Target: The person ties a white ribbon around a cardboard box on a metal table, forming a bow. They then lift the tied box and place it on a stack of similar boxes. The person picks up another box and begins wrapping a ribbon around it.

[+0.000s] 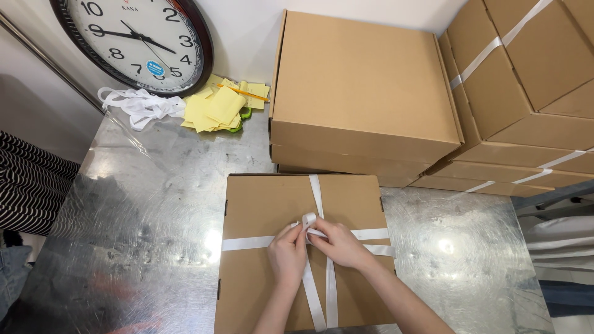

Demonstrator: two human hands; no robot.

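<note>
A flat brown cardboard box (266, 204) lies on the steel table (142, 216) in front of me. A white ribbon (317, 192) crosses its lid lengthwise and sideways. Both hands meet at the crossing in the lid's middle. My left hand (288, 253) pinches the ribbon from the left, and my right hand (340, 244) pinches it from the right, a small loop of ribbon standing up between the fingertips. Two loose ribbon tails run down toward me under my wrists.
Plain brown boxes (365, 86) are stacked behind the tied one. Ribbon-tied boxes (520, 74) are piled at the back right. A wall clock (133, 40), a loose bundle of white ribbon (139, 105) and yellow paper notes (216, 108) sit at the back left. Striped fabric (28, 185) is at the left edge.
</note>
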